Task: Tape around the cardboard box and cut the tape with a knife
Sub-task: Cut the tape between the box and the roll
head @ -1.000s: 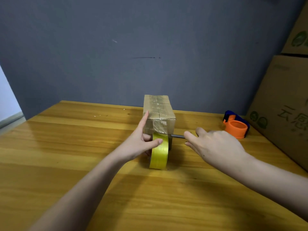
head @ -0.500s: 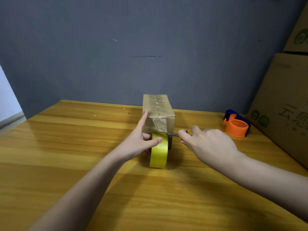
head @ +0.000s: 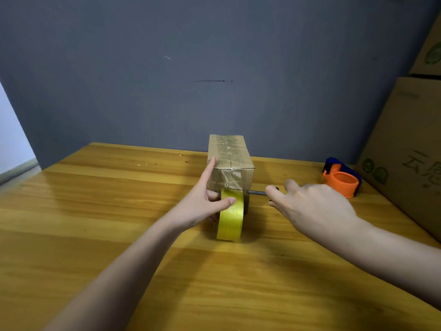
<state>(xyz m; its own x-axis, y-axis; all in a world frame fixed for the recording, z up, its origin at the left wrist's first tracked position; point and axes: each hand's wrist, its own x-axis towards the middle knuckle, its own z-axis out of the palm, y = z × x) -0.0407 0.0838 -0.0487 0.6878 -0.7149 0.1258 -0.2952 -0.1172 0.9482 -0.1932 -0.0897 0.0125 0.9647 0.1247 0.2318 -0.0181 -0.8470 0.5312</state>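
- Cutting the tape looks to be the step in hand, judged from the single head view: the cardboard box [head: 230,163] stands near the middle of the far edge of the worktop [head: 95,223], already wrapped in glossy tape along its top and near face
- The yellow tape roll [head: 231,215] is stood on edge just in front of the box, apparently joined to it by a short run of tape, so that the strip is kept taut for the blade
- The roll is gripped by the left hand [head: 205,201]: the thumb is laid across its outer face, the index finger is stretched straight up against the box's near left edge, seemingly to steady both; the remaining fingers are hidden behind the roll
- The knife [head: 257,193] is held level by the right hand [head: 310,204], its thin dark blade pointed at the box's near right edge, level with the top of the roll; the fingers are curled round the handle, which is mostly hidden under them
- An orange and blue tape dispenser [head: 341,180] is left idle towards the far right corner, beside large stacked cartons [head: 405,151]
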